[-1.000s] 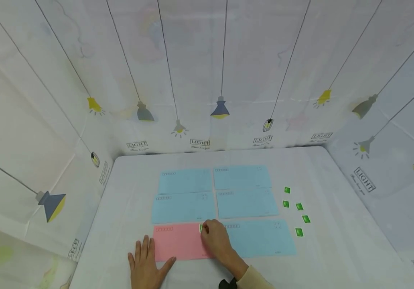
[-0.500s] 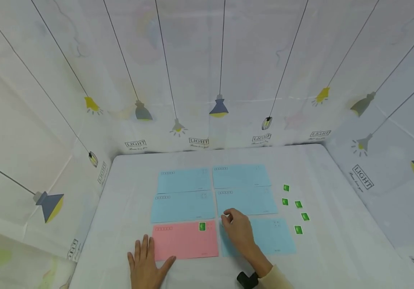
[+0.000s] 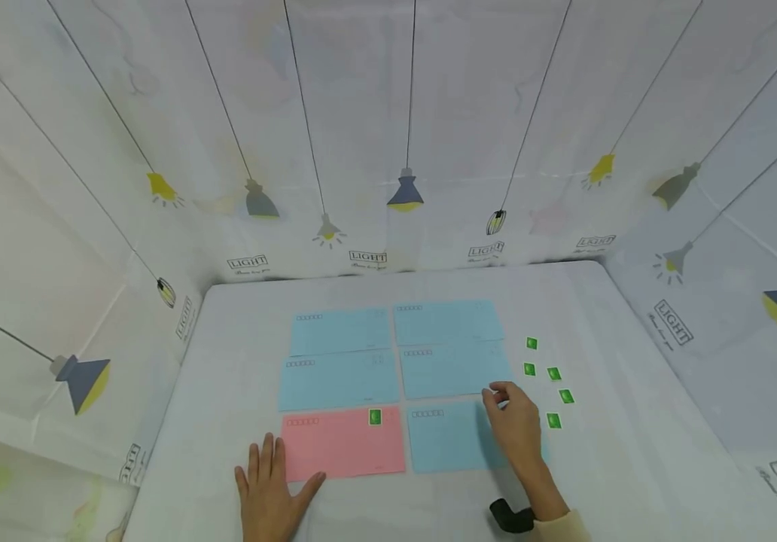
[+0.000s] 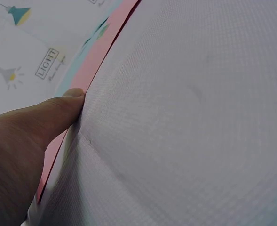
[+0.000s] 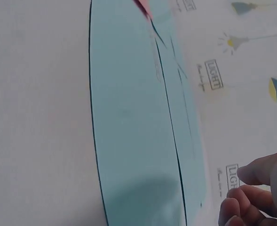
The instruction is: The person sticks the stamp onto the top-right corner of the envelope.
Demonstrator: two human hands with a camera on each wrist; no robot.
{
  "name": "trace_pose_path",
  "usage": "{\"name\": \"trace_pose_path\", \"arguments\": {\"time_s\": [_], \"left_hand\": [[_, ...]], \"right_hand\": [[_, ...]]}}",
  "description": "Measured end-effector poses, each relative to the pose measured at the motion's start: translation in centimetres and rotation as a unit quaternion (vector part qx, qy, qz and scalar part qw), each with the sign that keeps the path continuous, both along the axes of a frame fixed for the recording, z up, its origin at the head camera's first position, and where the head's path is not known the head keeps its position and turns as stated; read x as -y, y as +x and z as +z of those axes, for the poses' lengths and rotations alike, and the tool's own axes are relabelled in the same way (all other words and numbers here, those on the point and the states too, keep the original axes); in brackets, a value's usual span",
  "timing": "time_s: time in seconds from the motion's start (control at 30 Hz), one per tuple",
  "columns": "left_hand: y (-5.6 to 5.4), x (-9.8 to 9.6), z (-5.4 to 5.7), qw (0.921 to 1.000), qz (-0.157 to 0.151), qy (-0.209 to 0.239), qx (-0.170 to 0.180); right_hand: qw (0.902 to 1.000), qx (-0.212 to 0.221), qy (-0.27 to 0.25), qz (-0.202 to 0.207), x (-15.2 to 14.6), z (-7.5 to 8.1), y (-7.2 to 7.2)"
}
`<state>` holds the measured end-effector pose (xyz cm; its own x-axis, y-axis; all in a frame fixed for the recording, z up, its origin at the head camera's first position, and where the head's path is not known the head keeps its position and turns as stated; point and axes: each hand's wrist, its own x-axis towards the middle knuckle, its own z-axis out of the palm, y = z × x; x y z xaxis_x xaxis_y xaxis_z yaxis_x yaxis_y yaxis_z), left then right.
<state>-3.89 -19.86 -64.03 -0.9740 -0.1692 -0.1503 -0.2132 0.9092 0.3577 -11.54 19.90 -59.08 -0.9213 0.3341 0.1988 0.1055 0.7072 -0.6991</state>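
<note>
A pink envelope [image 3: 341, 452] lies at the front left of the table, with a green stamp [image 3: 375, 417] near its top right corner. My left hand [image 3: 268, 489] rests with spread fingers at its left side; in the left wrist view the thumb [image 4: 67, 106] touches the envelope's near edge. My right hand [image 3: 517, 427] is over the right part of a blue envelope [image 3: 443, 444], casting a shadow on it. Its fingers are loosely bent and hold nothing, with thumb and fingertips apart in the right wrist view. Several loose green stamps [image 3: 553, 421] lie just right of this hand.
Several more blue envelopes, such as one at the left [image 3: 337, 380] and one at the right [image 3: 452, 370], lie in rows behind the front pair. A black wrist device [image 3: 512, 516] sits by the right wrist. Lamp-printed cloth [image 3: 443, 135] walls surround the white table [image 3: 361, 512].
My right hand has let go of the green stamp on the pink envelope and moved right, across the blue envelope. The left hand has stayed in place.
</note>
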Motion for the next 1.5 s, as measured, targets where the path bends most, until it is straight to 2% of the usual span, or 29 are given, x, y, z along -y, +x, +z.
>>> {"name": "trace_pose_path", "arguments": {"time_s": [0.23, 0.47, 0.77, 1.0, 1.17, 1.27, 1.4, 1.5], "left_hand": [[-0.5, -0.1, 0.5, 0.9999, 0.000, 0.003, -0.012], [0.0, -0.2, 0.7, 1.0000, 0.002, 0.006, -0.006], [0.3, -0.2, 0.5, 0.9999, 0.011, 0.002, -0.005], [0.0, -0.2, 0.6, 1.0000, 0.001, -0.001, -0.004], [-0.5, -0.1, 1.5, 0.9999, 0.000, -0.010, -0.006], [-1.1, -0.2, 2.2, 0.9997, 0.014, -0.005, -0.022], [-2.6, -0.3, 3.1, 0.9977, 0.041, 0.009, -0.054], [-4.0, -0.4, 3.5, 0.9946, 0.040, 0.012, -0.095]], "right_hand": [[0.9976, 0.017, 0.013, -0.065, -4.4, -0.6, -0.1], [0.9901, 0.069, 0.017, -0.121, -7.5, -1.4, 1.7], [0.9801, 0.127, -0.015, -0.152, -9.4, -2.2, 2.9], [0.9730, 0.154, -0.020, -0.170, -10.0, -2.9, 3.3], [0.9720, 0.167, -0.018, -0.164, -10.1, -2.8, 3.2], [0.9717, 0.174, -0.014, -0.159, -10.2, -2.8, 3.3], [0.9721, 0.179, -0.010, -0.151, -10.3, -2.7, 3.2], [0.9723, 0.185, -0.010, -0.143, -10.4, -2.6, 3.0]]}}
